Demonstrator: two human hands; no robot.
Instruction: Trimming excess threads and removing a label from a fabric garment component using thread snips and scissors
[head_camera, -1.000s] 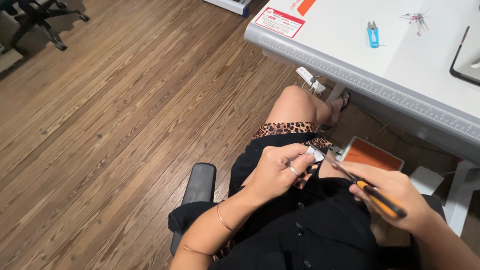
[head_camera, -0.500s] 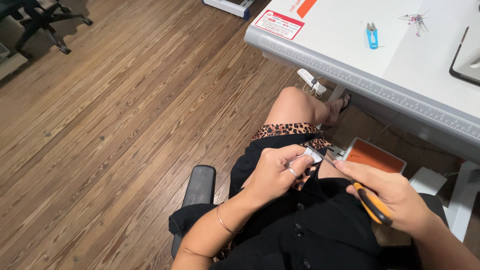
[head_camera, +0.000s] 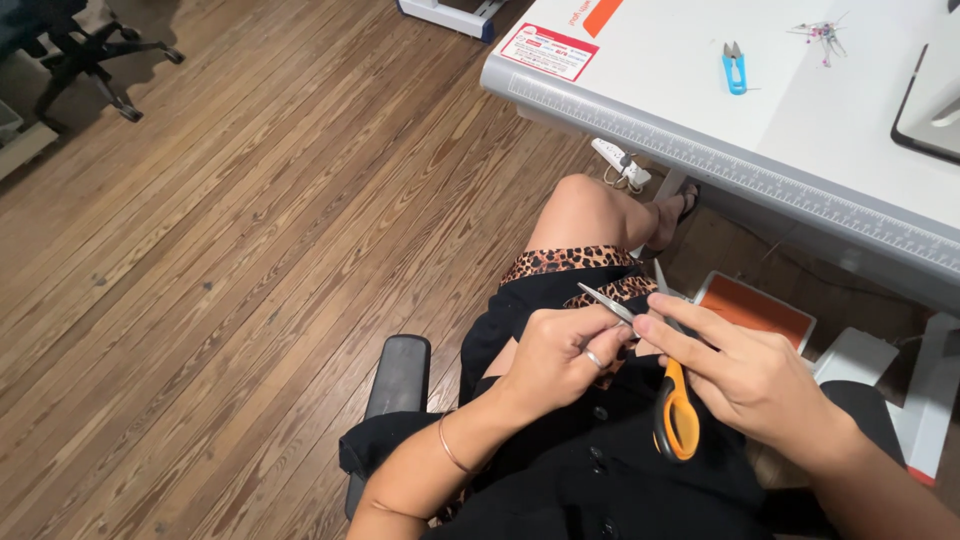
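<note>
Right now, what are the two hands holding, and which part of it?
The right hand holds orange-handled scissors by the handle loops, blades open. The left hand pinches something small at the blades; what it is cannot be told.

Your left hand (head_camera: 560, 355) sits in your lap, directly left of your right hand (head_camera: 740, 375), fingertips touching. The scissors (head_camera: 665, 385) lie in the right hand, blades pointing up-left between both hands. Possibly a scrap of fabric (head_camera: 610, 292) is pinched beneath the blades; view unclear. The table (head_camera: 700, 160) stands ahead, snips (head_camera: 735, 68) on it. The chair armrest (head_camera: 395, 375) lies left of your left forearm.
</note>
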